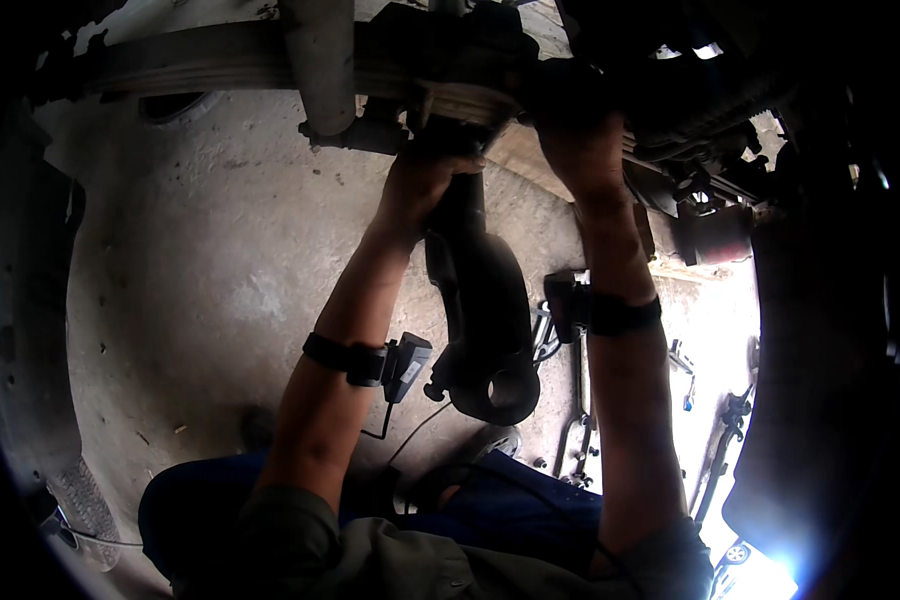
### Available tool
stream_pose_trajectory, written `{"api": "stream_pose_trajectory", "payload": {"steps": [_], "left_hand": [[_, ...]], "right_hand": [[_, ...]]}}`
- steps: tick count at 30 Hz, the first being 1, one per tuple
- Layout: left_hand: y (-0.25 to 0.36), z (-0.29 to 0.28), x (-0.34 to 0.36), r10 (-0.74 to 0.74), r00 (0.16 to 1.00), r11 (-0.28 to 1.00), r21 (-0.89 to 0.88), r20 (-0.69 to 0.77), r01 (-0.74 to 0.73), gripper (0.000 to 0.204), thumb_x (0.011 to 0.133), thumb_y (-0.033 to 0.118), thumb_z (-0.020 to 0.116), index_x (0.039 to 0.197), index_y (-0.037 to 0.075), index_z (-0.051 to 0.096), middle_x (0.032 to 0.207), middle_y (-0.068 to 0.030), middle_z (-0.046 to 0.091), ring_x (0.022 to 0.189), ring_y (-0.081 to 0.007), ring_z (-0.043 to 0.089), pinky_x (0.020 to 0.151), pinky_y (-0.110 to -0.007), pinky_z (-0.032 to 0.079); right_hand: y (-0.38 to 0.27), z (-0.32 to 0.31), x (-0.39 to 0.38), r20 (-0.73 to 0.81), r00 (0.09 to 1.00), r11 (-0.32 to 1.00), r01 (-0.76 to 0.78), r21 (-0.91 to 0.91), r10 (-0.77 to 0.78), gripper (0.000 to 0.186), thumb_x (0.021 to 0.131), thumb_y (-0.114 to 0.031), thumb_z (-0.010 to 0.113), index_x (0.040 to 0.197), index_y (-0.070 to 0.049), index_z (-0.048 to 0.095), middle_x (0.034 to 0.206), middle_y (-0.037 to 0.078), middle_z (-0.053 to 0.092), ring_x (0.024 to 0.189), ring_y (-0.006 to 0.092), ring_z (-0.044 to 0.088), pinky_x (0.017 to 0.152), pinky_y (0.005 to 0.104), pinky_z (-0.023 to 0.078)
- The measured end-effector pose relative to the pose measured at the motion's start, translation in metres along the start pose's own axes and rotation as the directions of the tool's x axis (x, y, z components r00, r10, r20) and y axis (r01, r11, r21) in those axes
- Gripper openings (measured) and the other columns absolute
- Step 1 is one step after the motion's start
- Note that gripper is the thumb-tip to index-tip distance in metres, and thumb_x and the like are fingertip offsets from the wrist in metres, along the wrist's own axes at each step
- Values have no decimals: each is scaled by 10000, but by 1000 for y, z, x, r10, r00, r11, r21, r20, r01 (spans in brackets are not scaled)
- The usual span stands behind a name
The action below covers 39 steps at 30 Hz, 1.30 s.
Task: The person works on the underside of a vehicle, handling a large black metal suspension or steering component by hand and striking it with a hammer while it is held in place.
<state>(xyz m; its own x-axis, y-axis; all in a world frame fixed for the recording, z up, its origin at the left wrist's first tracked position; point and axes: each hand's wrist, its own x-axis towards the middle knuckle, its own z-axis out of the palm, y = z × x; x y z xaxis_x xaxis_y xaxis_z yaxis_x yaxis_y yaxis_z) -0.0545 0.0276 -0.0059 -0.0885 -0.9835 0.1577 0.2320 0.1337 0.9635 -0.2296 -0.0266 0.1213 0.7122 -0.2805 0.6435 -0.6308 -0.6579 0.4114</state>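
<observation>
A heavy black metal arm [490, 290] with a round hole at its near end hangs below the vehicle's underside. My left hand [422, 190] is closed round its narrow upper part, with the thumb lying across the top. My right hand [582, 150] reaches up to the right of it, against dark parts under the vehicle. Deep shadow hides the fingers of that hand and whatever they touch. Above my left hand, a leaf spring [200, 60] runs across the top, and a pale cylinder [322, 75] stands in front of it.
Both forearms carry strapped boxes, the left box [405, 365] with a cable. Several tools, among them a long bar [720, 455], lie on the concrete floor [220, 260] at the right. A tyre [82, 500] shows at the lower left. Dark vehicle parts close in on both sides.
</observation>
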Motion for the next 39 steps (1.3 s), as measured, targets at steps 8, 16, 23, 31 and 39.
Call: {"api": "stream_pose_trajectory", "payload": {"steps": [8,16,23,31,39], "left_hand": [[-3,0,-1,179,984,973,143,10,-179,157,806,94,733,960,124,736,1011,-107,718,982,-265,688,872,-351,527],[1,5,-3,115,993,987,115,12,-116,195,808,121,746,1001,132,725,1040,-106,711,1008,-284,676,889,-368,520],[4,3,-5,-28,1000,1000,2,-6,28,195,806,153,753,998,135,725,1048,-109,707,1011,-289,674,886,-368,520],[3,3,-3,110,994,973,205,14,-110,196,791,107,750,985,127,729,1044,-111,708,998,-290,679,870,-371,531],[2,2,-4,259,965,944,206,27,-259,203,784,127,763,986,136,738,1045,-101,712,994,-289,681,863,-371,536]], "right_hand": [[7,-9,-1,52,999,998,-1,65,-2,307,806,-89,738,1108,-117,691,1018,53,692,887,184,681,727,291,575],[12,-10,-1,-32,999,987,20,159,-16,273,801,-106,741,1071,-115,700,1001,35,701,876,185,683,727,286,571],[8,-13,-1,-3,1000,984,-18,176,19,314,803,-63,743,1109,-111,694,1027,47,706,909,192,690,741,287,582],[14,-6,-6,34,999,985,-20,173,14,269,835,-98,721,1102,-121,698,981,49,702,874,192,684,750,294,569],[6,-13,5,5,999,964,-44,261,44,258,838,-78,698,1092,-118,701,982,41,706,817,189,681,728,305,560]]}}
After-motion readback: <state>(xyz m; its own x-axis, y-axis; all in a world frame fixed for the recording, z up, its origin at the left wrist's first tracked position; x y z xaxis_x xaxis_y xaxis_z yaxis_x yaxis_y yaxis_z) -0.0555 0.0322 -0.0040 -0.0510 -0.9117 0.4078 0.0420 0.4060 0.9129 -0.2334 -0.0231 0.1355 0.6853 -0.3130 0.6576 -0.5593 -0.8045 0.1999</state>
